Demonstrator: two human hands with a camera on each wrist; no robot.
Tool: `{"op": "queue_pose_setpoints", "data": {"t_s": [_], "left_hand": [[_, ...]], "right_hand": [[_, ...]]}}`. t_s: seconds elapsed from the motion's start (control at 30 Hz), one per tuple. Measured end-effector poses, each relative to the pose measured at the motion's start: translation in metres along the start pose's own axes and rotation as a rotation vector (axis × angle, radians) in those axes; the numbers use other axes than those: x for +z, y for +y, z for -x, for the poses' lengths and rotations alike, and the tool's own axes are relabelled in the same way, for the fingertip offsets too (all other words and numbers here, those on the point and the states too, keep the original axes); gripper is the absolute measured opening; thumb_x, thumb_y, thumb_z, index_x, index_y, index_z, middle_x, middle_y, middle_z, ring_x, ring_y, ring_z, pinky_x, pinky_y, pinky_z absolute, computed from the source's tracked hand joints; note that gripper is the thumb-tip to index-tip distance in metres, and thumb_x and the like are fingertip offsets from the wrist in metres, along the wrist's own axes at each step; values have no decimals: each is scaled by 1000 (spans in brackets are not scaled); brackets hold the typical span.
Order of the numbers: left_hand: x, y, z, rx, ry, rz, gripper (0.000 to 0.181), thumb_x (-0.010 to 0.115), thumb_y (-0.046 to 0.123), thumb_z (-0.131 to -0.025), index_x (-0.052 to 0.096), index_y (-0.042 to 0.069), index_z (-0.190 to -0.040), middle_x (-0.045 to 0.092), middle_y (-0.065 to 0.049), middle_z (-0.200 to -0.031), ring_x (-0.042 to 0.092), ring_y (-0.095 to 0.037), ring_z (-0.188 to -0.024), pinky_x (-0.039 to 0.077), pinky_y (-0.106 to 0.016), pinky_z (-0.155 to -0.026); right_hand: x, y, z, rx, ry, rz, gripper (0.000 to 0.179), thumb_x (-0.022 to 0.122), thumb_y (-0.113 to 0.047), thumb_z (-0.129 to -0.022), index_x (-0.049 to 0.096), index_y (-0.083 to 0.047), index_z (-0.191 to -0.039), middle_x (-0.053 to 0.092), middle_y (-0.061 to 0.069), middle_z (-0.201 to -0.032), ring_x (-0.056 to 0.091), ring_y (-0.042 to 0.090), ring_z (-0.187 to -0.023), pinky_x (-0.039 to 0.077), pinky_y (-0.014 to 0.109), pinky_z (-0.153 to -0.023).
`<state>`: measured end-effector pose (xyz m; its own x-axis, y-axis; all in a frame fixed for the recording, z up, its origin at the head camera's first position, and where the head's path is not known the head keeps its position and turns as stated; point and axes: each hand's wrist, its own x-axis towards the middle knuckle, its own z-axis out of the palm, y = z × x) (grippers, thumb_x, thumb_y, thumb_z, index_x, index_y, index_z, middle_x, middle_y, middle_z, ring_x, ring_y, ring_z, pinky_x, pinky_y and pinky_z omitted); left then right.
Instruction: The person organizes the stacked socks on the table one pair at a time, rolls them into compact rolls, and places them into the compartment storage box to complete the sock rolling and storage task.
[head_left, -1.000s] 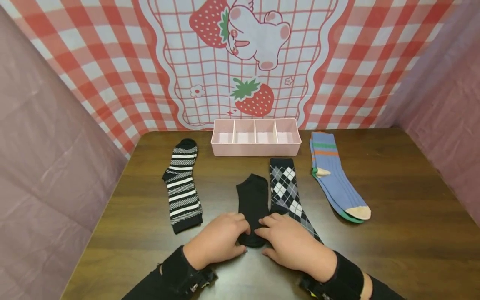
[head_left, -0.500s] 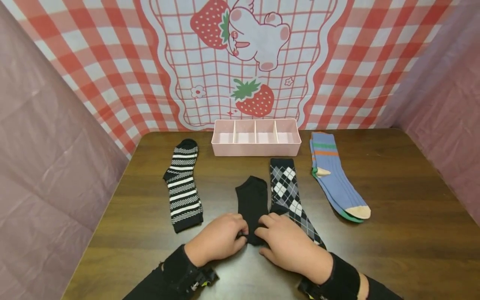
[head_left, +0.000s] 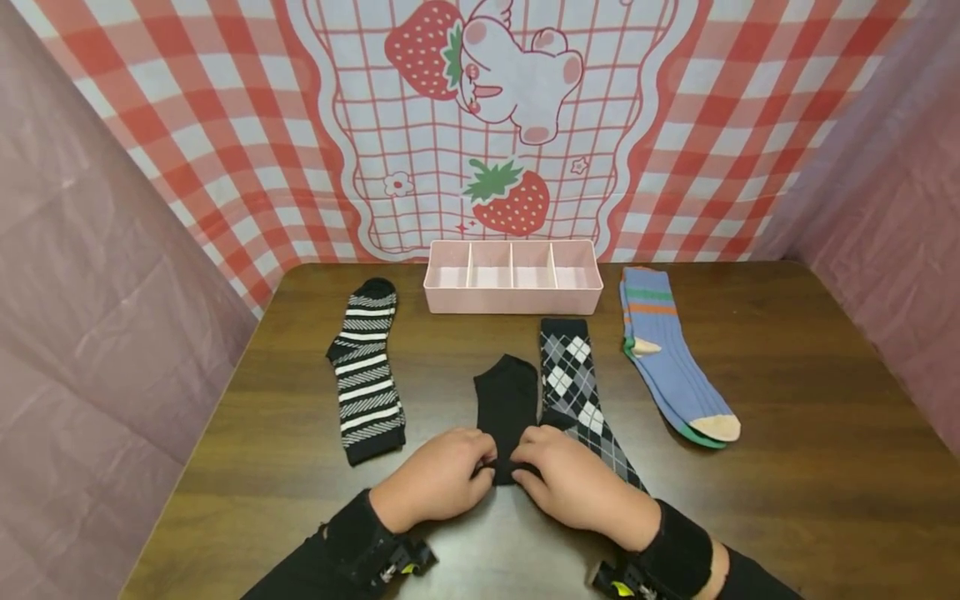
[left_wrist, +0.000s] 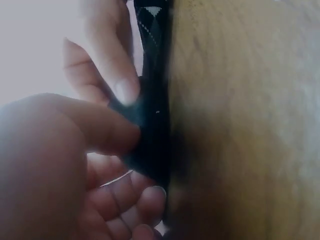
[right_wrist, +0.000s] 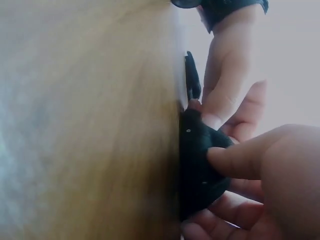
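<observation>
A plain black ankle sock (head_left: 506, 400) lies at the middle of the table, its near end between both hands. My left hand (head_left: 438, 475) pinches the left side of that end. On the other side my right hand (head_left: 577, 483) pinches the right corner. In the left wrist view, thumb and fingers close on the black cloth (left_wrist: 150, 130), which bulges a little off the wood. The right wrist view shows the thumb pressed into the sock (right_wrist: 200, 165) with fingers beneath. Beside the right hand, a black, grey and white argyle sock (head_left: 570, 375) is partly covered by it.
A black-and-white striped sock (head_left: 367, 375) lies on the left of the wooden table (head_left: 810, 400). Blue socks (head_left: 667, 342) with green and orange bands lie on the right. A pink box (head_left: 513, 301) with several compartments stands at the back, before a checked cloth (head_left: 247, 125).
The near end of the black sock has been drawn in and raised slightly, looking shorter now. The right hand has gone from resting on the sock to pinching its corner.
</observation>
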<state>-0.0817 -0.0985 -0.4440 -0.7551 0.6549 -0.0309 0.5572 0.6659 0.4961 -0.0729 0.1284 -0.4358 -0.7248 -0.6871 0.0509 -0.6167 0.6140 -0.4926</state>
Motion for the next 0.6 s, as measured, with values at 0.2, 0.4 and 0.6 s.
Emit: {"op": "queue_pose_setpoints", "data": {"t_s": [0.2, 0.4, 0.6], "left_hand": [[1, 0, 0, 7, 49, 26, 14, 66, 14, -94, 54, 18, -100, 48, 10, -76, 48, -8, -68, 42, -27, -65], [0, 1, 0, 107, 164, 35, 14, 73, 14, -91, 63, 20, -97, 52, 12, -84, 48, -6, -75, 44, -24, -66], [-2, 1, 0, 239, 161, 6, 18, 81, 16, -86, 73, 19, -102, 60, 10, -102, 53, -7, -92, 48, -23, -81]], "right_hand": [[6, 8, -1, 80, 26, -140, 11, 66, -13, -101, 69, -17, -111, 60, -9, -96, 55, 8, -87, 50, 32, -77], [10, 13, -1, 128, 88, -226, 18, 68, -7, -98, 60, -18, -110, 56, -10, -86, 53, 4, -75, 49, 27, -66], [13, 14, -3, 149, 133, -242, 20, 69, -5, -96, 58, -19, -104, 52, -10, -79, 51, 4, -67, 46, 25, -59]]}}
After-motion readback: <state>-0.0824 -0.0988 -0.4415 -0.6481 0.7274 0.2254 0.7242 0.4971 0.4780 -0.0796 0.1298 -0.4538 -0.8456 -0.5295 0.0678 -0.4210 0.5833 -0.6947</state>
